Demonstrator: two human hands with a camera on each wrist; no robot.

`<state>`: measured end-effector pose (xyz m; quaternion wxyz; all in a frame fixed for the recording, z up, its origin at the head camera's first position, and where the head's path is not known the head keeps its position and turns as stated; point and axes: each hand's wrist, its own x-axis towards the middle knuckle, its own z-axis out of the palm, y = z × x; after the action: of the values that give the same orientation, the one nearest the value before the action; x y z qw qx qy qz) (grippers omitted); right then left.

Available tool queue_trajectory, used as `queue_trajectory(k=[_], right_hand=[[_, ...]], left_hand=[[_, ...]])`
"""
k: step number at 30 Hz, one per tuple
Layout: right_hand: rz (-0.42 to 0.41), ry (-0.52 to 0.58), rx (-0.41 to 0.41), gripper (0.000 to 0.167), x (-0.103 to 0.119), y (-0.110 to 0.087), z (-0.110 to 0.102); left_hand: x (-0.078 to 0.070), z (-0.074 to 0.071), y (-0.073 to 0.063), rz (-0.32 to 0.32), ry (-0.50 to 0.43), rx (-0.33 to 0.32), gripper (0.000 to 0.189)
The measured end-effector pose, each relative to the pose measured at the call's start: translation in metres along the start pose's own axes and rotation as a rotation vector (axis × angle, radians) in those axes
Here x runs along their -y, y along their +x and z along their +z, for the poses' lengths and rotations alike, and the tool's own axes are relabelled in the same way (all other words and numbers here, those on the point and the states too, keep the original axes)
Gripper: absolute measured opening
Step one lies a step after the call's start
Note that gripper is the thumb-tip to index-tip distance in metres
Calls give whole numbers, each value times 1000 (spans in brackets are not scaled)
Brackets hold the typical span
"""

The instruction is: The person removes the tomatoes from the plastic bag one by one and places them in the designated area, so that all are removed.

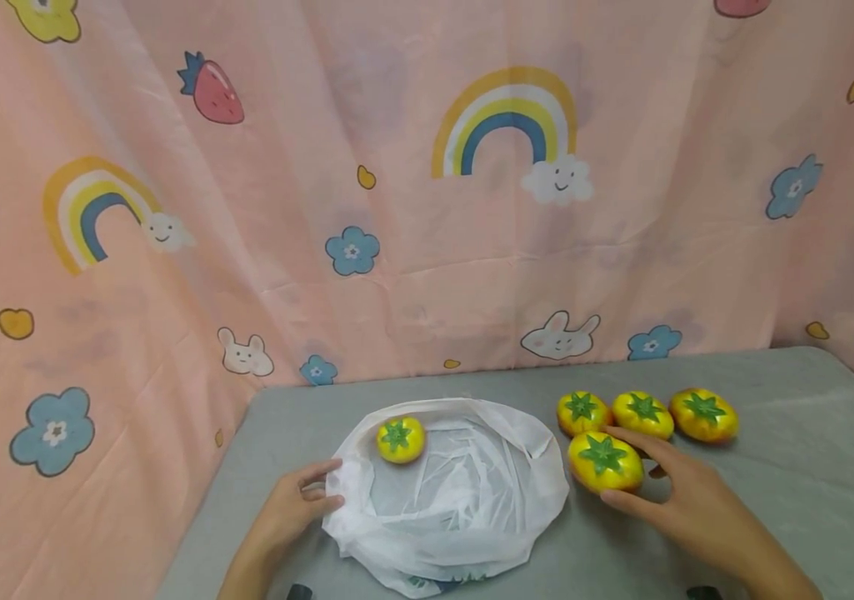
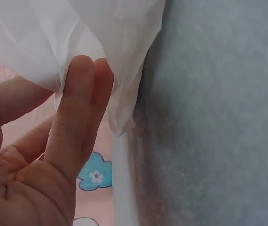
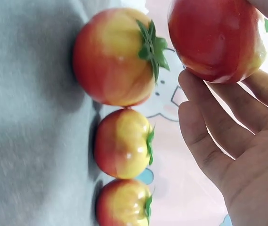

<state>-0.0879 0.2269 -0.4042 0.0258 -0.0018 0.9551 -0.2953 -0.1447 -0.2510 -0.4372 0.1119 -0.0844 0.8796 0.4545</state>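
Observation:
A white plastic bag lies on the table with its mouth spread wide. Inside it, near the back left, sits a yellow tomato with a green star-shaped top. My left hand pinches the bag's left rim; in the left wrist view, the thin film runs between thumb and fingers. Just right of the bag, my right hand grips another tomato between thumb and fingers. Its red underside is off the table in the right wrist view.
Three more tomatoes stand in a row behind the right hand: a left one, a middle one and a right one. The grey table ends at a pink patterned curtain.

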Motion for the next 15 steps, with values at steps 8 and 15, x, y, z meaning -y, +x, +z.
queue_trajectory(k=[8, 15], right_hand=[[-46, 1, -42, 90, -16, 1, -7], [-17, 7, -64, 91, -29, 4, -16]], left_hand=[[3, 4, 0, -7, -26, 4, 58], [0, 6, 1, -14, -31, -16, 58]])
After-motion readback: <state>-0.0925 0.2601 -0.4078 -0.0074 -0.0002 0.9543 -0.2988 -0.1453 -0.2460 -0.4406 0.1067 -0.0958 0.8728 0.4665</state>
